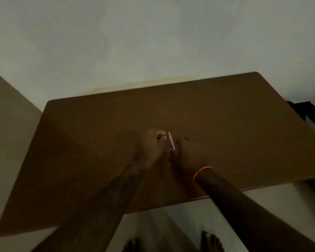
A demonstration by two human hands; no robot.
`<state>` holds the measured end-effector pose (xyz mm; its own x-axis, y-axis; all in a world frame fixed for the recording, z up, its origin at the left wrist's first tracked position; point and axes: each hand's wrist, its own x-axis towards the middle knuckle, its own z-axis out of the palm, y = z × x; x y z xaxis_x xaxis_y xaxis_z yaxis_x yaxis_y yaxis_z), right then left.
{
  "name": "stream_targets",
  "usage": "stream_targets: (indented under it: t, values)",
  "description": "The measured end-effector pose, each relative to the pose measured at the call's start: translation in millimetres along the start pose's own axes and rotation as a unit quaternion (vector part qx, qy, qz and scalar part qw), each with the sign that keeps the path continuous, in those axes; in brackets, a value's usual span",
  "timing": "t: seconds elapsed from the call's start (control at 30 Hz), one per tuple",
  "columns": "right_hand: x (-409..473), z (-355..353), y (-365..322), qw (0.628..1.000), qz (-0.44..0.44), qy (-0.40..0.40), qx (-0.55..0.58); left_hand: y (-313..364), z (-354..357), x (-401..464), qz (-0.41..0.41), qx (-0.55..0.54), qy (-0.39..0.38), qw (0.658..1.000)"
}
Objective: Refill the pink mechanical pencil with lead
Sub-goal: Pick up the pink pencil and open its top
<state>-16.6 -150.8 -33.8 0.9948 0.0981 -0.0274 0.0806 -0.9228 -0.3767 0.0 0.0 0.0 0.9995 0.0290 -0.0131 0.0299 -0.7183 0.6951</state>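
The scene is dim and blurred. A thin pink mechanical pencil stands tilted over the middle of a brown table. My right hand, with an orange band on its wrist, grips the pencil's lower end. My left hand sits just left of the pencil, its fingertips curled together close to the pencil's upper part. Something small may be pinched in those fingertips, but I cannot make it out. No lead or lead case shows clearly.
The table's front edge runs under my forearms. A pale wall stands behind it. A dark frame sticks out at the right. My bare feet are on the floor below.
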Motion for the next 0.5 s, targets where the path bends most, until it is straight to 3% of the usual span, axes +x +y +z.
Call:
stream_targets:
  t: [0.33,0.5]
  values:
    - [-15,44,5,0.992,0.055,0.045,0.103,-33,64,-21,-0.119,-0.114,0.004,0.986]
    - [-33,38,5,0.975,0.036,0.139,0.168,-32,68,-17,-0.165,-0.288,0.036,0.943]
